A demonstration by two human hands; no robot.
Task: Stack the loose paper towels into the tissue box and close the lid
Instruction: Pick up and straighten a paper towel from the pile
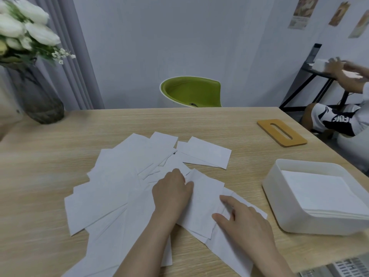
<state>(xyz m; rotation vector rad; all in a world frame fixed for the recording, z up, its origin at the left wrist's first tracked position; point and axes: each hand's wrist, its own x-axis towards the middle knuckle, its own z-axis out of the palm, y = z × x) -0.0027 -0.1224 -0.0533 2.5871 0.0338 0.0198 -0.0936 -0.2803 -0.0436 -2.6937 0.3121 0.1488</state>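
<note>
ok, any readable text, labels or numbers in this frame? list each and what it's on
None fully readable.
Other person's shorts: large white letters, appear upside down, partly hidden and blurred; not readable.
Wall posters: small print, too blurred to read.
Grey item at the bottom right corner: dark markings, cropped and blurred; unreadable.
Tissue box, wooden lid, paper towels: no text visible.

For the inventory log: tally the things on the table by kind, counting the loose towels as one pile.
Pile of loose paper towels: 1
White tissue box: 1
Wooden lid: 1
Glass vase of white flowers: 1
Total: 4
</note>
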